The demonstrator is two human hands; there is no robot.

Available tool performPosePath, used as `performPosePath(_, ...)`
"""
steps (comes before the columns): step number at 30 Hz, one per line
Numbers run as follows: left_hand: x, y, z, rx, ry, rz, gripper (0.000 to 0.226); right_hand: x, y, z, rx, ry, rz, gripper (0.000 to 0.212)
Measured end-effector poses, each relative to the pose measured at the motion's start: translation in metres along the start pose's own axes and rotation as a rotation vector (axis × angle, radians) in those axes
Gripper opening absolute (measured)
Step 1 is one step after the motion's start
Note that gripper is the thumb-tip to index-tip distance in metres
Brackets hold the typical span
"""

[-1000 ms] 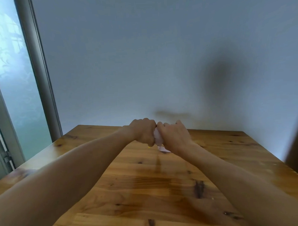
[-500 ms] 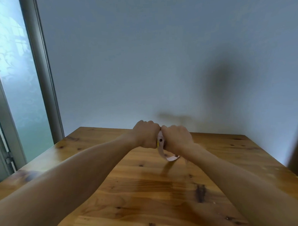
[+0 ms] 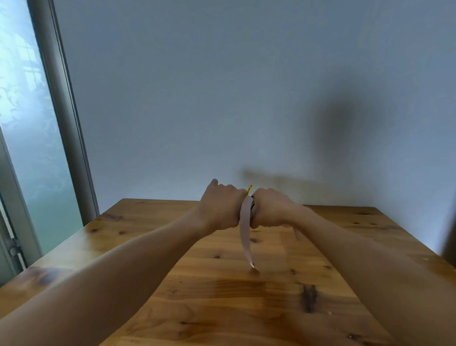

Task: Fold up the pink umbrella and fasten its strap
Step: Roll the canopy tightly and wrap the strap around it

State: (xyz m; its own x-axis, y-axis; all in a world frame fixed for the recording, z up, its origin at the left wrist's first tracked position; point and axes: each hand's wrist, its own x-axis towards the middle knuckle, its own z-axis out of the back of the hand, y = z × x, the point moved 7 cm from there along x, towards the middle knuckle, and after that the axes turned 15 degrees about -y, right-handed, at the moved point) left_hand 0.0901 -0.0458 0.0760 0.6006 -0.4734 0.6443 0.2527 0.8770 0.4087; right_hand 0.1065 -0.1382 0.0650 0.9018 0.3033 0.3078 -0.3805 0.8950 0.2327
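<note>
Window (image 3: 24, 129) light falls from my far left across the bench (image 3: 227, 303). Left hand (image 3: 220, 209) is a closed fist, thumb lifted, gripping one end of the umbrella (image 3: 249, 190), which stays almost wholly hidden between my knuckles; only a yellow tip shows above. Strap (image 3: 246, 234) hangs loose from the gap between the fists, its free end dangling just above the wood, not yet fastened. Right hand (image 3: 271, 210) is also clenched round the umbrella's other end, touching the left. To do this well, I judge I should keep the canopy squeezed tight with one fist, catch the strap end, wrap it snugly and press its fastener home.
</note>
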Motion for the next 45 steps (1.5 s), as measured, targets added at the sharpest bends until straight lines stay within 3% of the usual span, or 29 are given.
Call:
performPosePath(1,-0.001,-0.003,0.002,0.019,-0.062,-0.016,0.015,0.000,-0.001,0.000,0.049,0.065,-0.024,0.009)
performPosePath(3,-0.002,0.000,-0.004,-0.037,-0.007,0.029,0.018,0.001,-0.001,0.002,-0.027,0.028,0.012,0.012)
performPosePath(6,-0.002,0.010,-0.020,-0.382,0.218,0.197,0.029,-0.004,0.010,0.009,-0.410,-0.375,0.255,0.015)
performPosePath(8,-0.002,0.010,-0.023,-0.479,0.291,0.220,0.031,-0.010,0.017,0.005,-0.485,-0.502,0.344,0.014)
performPosePath(10,-0.002,0.010,-0.018,-0.321,0.239,0.163,0.026,-0.007,0.010,0.003,-0.361,-0.352,0.256,0.009)
performPosePath(12,-0.004,0.006,-0.007,-0.104,0.056,0.087,0.017,-0.002,0.001,0.004,-0.171,-0.113,0.087,0.012)
performPosePath(14,-0.006,0.001,-0.005,-0.056,-0.050,0.080,0.014,0.000,-0.002,0.005,-0.115,-0.021,0.027,0.017)
performPosePath(16,-0.008,0.006,-0.012,-0.150,0.028,0.145,0.013,-0.002,0.004,0.008,-0.249,-0.147,0.108,0.016)
performPosePath(18,-0.006,0.011,-0.019,-0.371,0.212,0.221,0.013,-0.011,0.015,0.008,-0.449,-0.426,0.270,0.010)
performPosePath(20,-0.006,0.010,-0.020,-0.481,0.323,0.238,0.015,-0.020,0.020,0.003,-0.487,-0.562,0.343,0.004)
performPosePath(22,-0.007,0.011,-0.012,-0.349,0.241,0.198,0.020,-0.015,0.014,0.003,-0.381,-0.480,0.272,0.006)
performPosePath(24,-0.008,0.010,-0.001,-0.178,0.048,0.138,0.023,-0.009,0.006,0.005,-0.207,-0.333,0.135,0.012)
performPosePath(26,-0.009,0.010,0.001,-0.176,-0.041,0.129,0.021,-0.008,0.010,0.007,-0.180,-0.323,0.156,0.020)
performPosePath(30,-0.004,0.019,-0.001,-0.222,0.037,0.177,0.017,-0.014,0.017,0.007,-0.194,-0.458,0.296,0.055)
performPosePath(32,-0.003,0.021,-0.001,-0.257,0.065,0.207,0.015,-0.017,0.018,0.006,-0.278,-0.540,0.391,0.061)
performPosePath(35,-0.002,0.022,-0.003,-0.309,0.137,0.261,0.014,-0.022,0.018,0.001,-0.440,-0.678,0.503,0.045)
performPosePath(38,-0.004,0.023,-0.013,-0.422,0.312,0.335,0.010,-0.032,0.020,-0.002,-0.492,-0.777,0.619,0.030)
performPosePath(42,-0.009,0.019,-0.029,-0.570,0.500,0.378,0.007,-0.034,0.017,-0.009,-0.488,-0.709,0.707,0.032)
performPosePath(45,-0.010,0.018,-0.034,-0.562,0.447,0.403,0.016,-0.027,0.012,-0.016,-0.466,-0.664,0.638,0.029)
